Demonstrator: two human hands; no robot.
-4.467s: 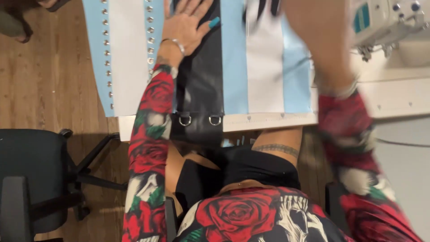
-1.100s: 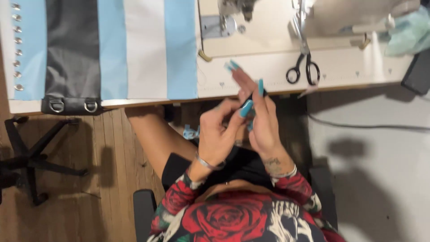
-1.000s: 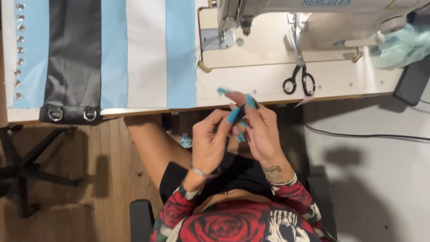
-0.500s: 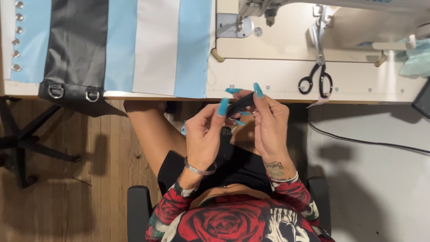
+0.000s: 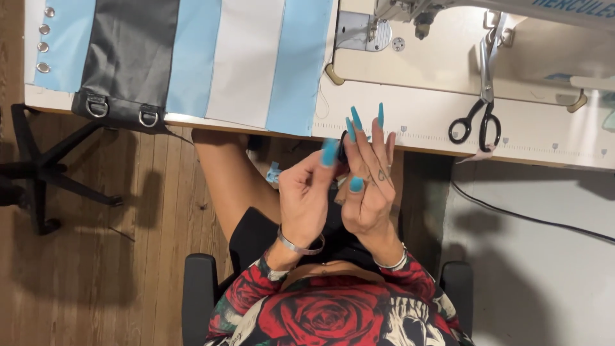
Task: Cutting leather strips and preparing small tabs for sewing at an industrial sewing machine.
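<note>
Centrally, just below the table's near edge, a small dark object (image 5: pixel 343 146) is pinched between both hands, held up over the lap; what kind of thing it is cannot be told, since most of it is hidden by fingers. The left hand (image 5: pixel 306 200) is curled, its thumb and forefinger closed on the object from the left. The right hand (image 5: pixel 370 186) is pressed against the object from the right, its long turquoise-nailed fingers (image 5: pixel 382 131) stretched upward and only partly bent. A silver bangle (image 5: pixel 300 244) is worn on the left wrist.

On the white table (image 5: pixel 416 125) a panel of light blue, white and black striped fabric (image 5: pixel 211 57) is spread flat at the left, with two metal D-rings (image 5: pixel 122 110) at its black band. Black-handled scissors (image 5: pixel 483 96) are laid to the right, beside the bed of a sewing machine (image 5: pixel 442 45). A black chair base (image 5: pixel 45 168) is seen on the wooden floor.
</note>
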